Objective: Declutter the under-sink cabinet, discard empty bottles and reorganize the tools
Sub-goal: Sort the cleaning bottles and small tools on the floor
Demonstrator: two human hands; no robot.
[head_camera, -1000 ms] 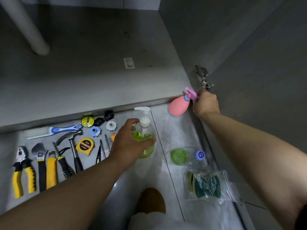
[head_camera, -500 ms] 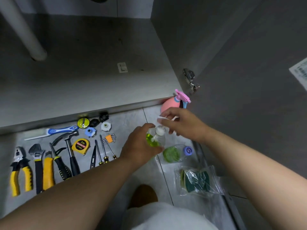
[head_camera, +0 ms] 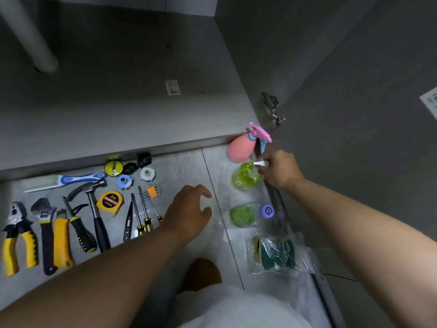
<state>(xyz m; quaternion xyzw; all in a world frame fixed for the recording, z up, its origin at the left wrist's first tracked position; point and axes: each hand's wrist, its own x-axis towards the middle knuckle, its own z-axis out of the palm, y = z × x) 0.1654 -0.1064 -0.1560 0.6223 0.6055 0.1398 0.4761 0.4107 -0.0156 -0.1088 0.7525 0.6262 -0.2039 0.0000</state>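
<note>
My right hand [head_camera: 279, 170] grips the white pump top of the green soap bottle [head_camera: 246, 177], which stands on the floor just in front of the pink spray bottle [head_camera: 240, 149] by the cabinet corner. My left hand [head_camera: 189, 213] hovers over the tiled floor with loosely curled fingers and holds nothing. A clear bottle with green content and a purple cap [head_camera: 250, 214] lies on its side nearer to me. Tools lie in a row at the left: pliers [head_camera: 17, 235], a wrench [head_camera: 45, 228], a hammer [head_camera: 93, 209], a yellow tape measure [head_camera: 110, 200], screwdrivers [head_camera: 142, 216].
A bag of green sponges [head_camera: 276, 253] lies at the lower right. The open cabinet floor [head_camera: 118, 95] has a white pipe [head_camera: 28, 36] at its back left. The grey cabinet door [head_camera: 354, 114] with a hinge [head_camera: 272, 110] stands at the right. My knee [head_camera: 203, 273] is below.
My left hand has let go of the green soap bottle and drawn back left. My right hand took it by the pump and moved it right, next to the pink spray bottle.
</note>
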